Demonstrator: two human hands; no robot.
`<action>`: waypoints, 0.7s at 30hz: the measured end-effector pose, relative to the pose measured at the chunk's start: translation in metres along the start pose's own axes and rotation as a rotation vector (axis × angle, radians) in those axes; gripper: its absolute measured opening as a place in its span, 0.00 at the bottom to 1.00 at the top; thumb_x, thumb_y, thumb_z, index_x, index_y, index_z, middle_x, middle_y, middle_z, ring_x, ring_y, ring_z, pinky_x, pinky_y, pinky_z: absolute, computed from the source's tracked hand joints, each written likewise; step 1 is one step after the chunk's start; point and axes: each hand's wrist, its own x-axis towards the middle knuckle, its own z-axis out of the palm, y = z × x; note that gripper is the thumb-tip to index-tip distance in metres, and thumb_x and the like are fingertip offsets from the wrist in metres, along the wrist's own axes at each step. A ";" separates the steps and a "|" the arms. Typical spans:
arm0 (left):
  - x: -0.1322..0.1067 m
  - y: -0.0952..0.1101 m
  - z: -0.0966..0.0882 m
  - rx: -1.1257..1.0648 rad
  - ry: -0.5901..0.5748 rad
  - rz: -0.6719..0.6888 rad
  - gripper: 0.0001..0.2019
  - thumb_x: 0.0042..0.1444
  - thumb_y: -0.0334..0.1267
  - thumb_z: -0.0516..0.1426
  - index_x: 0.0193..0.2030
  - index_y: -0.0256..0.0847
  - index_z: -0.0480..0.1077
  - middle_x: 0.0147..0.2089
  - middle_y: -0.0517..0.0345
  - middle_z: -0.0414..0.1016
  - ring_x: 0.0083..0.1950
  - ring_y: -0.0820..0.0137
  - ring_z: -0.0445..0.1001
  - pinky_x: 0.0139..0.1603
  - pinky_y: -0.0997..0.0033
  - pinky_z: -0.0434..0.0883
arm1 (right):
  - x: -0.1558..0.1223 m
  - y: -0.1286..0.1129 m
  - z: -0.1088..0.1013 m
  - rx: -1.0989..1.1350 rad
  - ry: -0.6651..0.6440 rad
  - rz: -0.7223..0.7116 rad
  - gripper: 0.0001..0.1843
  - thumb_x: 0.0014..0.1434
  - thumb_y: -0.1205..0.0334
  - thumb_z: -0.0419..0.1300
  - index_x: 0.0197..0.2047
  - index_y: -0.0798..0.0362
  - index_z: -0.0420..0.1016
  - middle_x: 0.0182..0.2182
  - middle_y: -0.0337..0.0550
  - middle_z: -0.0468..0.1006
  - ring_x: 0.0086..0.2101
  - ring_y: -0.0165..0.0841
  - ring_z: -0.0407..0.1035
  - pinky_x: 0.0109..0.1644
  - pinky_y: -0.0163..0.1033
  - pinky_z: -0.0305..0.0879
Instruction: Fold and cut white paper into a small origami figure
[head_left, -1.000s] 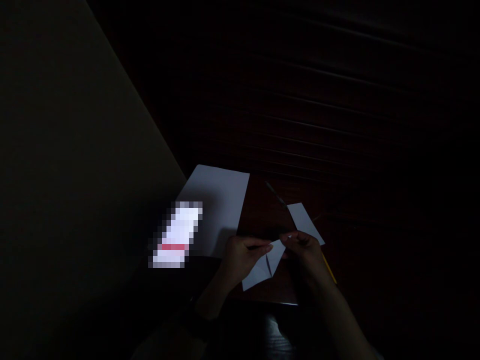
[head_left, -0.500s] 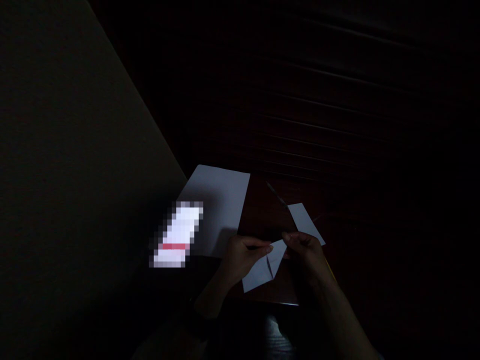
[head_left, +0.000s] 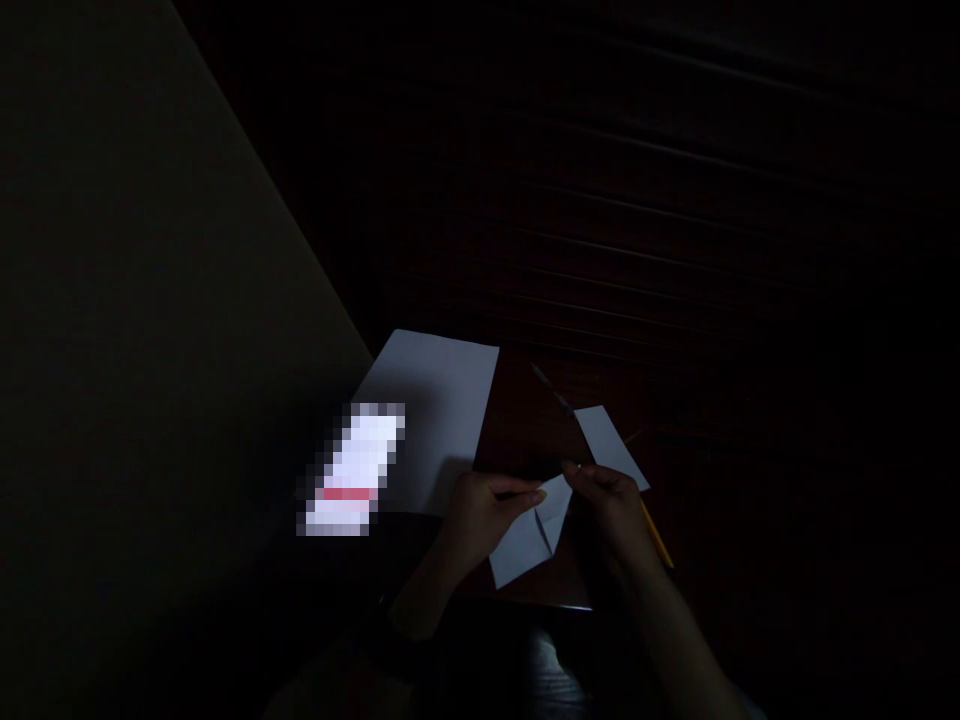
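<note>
Now folded paper (head_left: 521, 545), lower corner further right (in left hand (head_left: 480, 512) and right hand (head_left: 616, 505), pinch grip).

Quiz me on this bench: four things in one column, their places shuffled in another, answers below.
1. folded paper
2. large white sheet
3. small loose paper
4. yellow stick

A. just right of the right wrist
B. pinched by the left hand and right hand
C. beyond the right hand
D. beyond the left hand

Pairs: 1-B, 2-D, 3-C, 4-A

No legible text or numbers
</note>
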 end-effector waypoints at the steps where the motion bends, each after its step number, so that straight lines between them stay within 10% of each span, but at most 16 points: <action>1: 0.000 0.000 0.000 0.005 0.003 0.011 0.12 0.48 0.45 0.59 0.37 0.43 0.77 0.36 0.57 0.79 0.36 0.66 0.77 0.35 0.73 0.72 | 0.001 0.000 0.000 -0.008 0.008 -0.016 0.12 0.45 0.54 0.66 0.23 0.56 0.75 0.19 0.40 0.74 0.20 0.31 0.67 0.24 0.35 0.62; 21: 0.002 -0.002 0.000 -0.038 0.116 -0.045 0.13 0.50 0.45 0.57 0.38 0.42 0.76 0.37 0.56 0.79 0.36 0.65 0.77 0.34 0.72 0.72 | -0.001 0.004 0.007 -0.134 -0.127 0.074 0.16 0.48 0.52 0.64 0.20 0.58 0.72 0.17 0.38 0.72 0.18 0.26 0.62 0.22 0.31 0.56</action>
